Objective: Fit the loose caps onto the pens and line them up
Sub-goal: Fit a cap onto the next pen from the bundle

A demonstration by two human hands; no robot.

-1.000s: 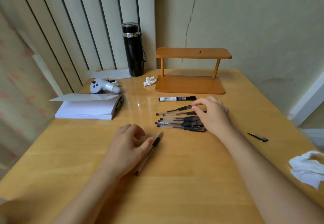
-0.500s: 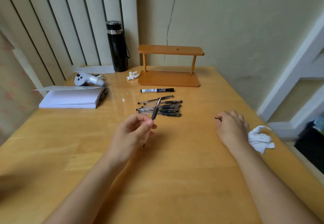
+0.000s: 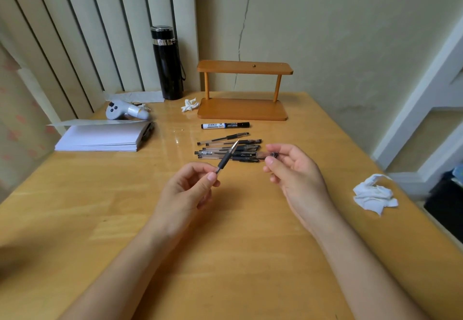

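Note:
My left hand (image 3: 186,189) pinches an uncapped pen (image 3: 227,156) by its barrel, with the bare tip slanting up and to the right above the table. My right hand (image 3: 293,172) holds a small black pen cap (image 3: 274,154) between thumb and fingertips, a short gap to the right of the tip. Behind both hands several capped pens (image 3: 228,149) lie side by side in a row on the wooden table (image 3: 225,257). A black and white marker (image 3: 225,125) rests just beyond that row.
A wooden two-tier stand (image 3: 243,89) and a black flask (image 3: 167,63) sit at the back by the wall. A paper stack (image 3: 102,137) and a white controller (image 3: 125,110) are at the left. Crumpled tissues lie at the right edge (image 3: 373,194) and by the stand (image 3: 189,105).
My left hand lifted the pen off the table and raised it. My right hand left the pen row, took the cap from the right side, and brought it near the pen tip.

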